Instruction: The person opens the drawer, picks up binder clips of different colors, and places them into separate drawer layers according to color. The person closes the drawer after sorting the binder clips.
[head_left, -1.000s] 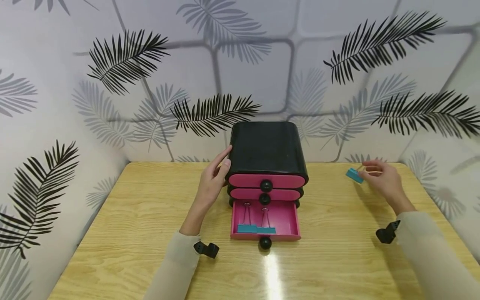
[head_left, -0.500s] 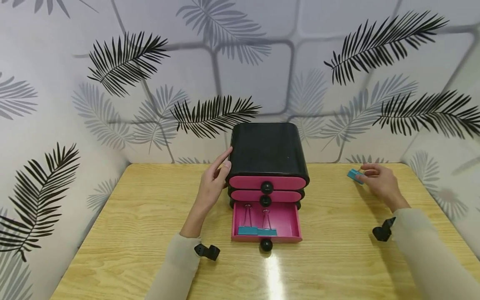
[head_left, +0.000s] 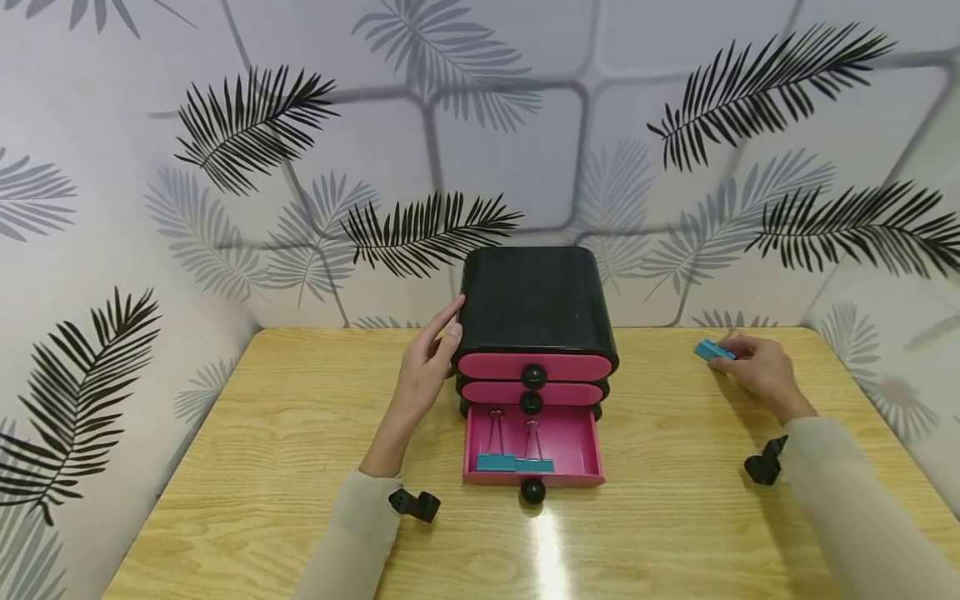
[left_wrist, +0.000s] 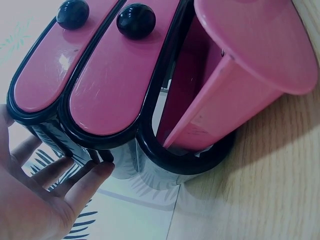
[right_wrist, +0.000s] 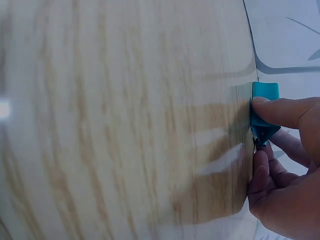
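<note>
A black desktop drawer unit (head_left: 534, 300) with pink drawer fronts stands mid-table, its bottom drawer (head_left: 577, 437) pulled out. Two teal binder clips (head_left: 497, 462) lie side by side in that drawer, wire handles pointing back. My left hand (head_left: 423, 367) rests against the unit's left side; the left wrist view shows its fairly straight fingers (left_wrist: 90, 185) touching the black casing. Over at the right, near the table's back edge, my right hand (head_left: 761, 371) pinches a third teal binder clip (right_wrist: 266, 107) between thumb and fingers. Its wire handles are mostly hidden behind the fingers.
The wood-grain table (head_left: 300, 433) backs onto a wall (head_left: 510, 158) with a leaf pattern. Round black knobs (head_left: 533, 492) stick out from the drawer fronts. Each sleeve carries a small black wrist camera (head_left: 765, 462).
The binder clip in my right hand has turned and lies flatter, and the right hand has shifted slightly left. My left hand stays against the drawer unit.
</note>
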